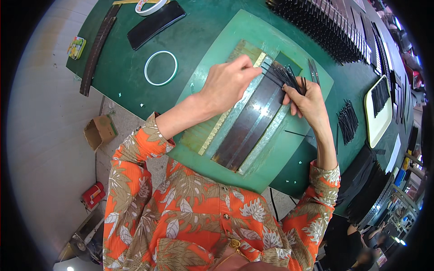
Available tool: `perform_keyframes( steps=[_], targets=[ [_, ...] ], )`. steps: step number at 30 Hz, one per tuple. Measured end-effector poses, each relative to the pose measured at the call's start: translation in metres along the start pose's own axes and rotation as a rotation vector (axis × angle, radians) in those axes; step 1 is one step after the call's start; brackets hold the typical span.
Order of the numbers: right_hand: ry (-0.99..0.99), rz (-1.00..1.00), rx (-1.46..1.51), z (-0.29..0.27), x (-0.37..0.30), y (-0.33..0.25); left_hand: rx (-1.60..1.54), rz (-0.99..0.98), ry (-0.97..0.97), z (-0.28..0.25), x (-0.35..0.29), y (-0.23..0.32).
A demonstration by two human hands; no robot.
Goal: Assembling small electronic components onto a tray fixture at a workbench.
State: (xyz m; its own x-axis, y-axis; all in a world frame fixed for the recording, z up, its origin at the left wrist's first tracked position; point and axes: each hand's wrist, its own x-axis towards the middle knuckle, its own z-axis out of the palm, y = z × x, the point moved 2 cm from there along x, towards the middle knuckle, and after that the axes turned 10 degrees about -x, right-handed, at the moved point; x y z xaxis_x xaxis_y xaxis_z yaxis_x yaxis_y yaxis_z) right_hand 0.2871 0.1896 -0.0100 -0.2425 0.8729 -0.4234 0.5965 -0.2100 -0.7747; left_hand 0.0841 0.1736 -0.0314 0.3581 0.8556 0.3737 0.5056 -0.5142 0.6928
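My right hand (309, 103) holds a fanned bunch of thin black sticks (285, 76) between thumb and fingers, their ends toward the left. Across from it, my left hand (228, 83) is closed in a pinch at the tip of one or two of these sticks. Both hands are over a dark flat metal plate (253, 119) framed by lighter metal strips. Along its left side runs a pale yellow notched strip (226, 115). All of this rests on a translucent green mat (199, 97). One loose black stick (298, 134) lies right of the plate.
Tweezers (313, 71) lie beyond my right hand. Further right are a pile of black sticks (347, 122) and a cream tray (379, 122) with more. Dense rows of black sticks (321, 27) fill the far right. A tape ring (161, 67) and black phone (156, 25) lie left.
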Motion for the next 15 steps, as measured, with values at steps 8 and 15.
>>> perform_keyframes(
  steps=[8,15],
  targets=[
    [0.05,0.006,-0.006,-0.02,-0.018,0.005,0.2,0.024,-0.174,0.0,0.002,0.009],
    [-0.1,0.005,0.049,-0.01,-0.047,-0.008,-0.785,-0.448,-0.16,-0.008,0.006,0.029]
  ],
)
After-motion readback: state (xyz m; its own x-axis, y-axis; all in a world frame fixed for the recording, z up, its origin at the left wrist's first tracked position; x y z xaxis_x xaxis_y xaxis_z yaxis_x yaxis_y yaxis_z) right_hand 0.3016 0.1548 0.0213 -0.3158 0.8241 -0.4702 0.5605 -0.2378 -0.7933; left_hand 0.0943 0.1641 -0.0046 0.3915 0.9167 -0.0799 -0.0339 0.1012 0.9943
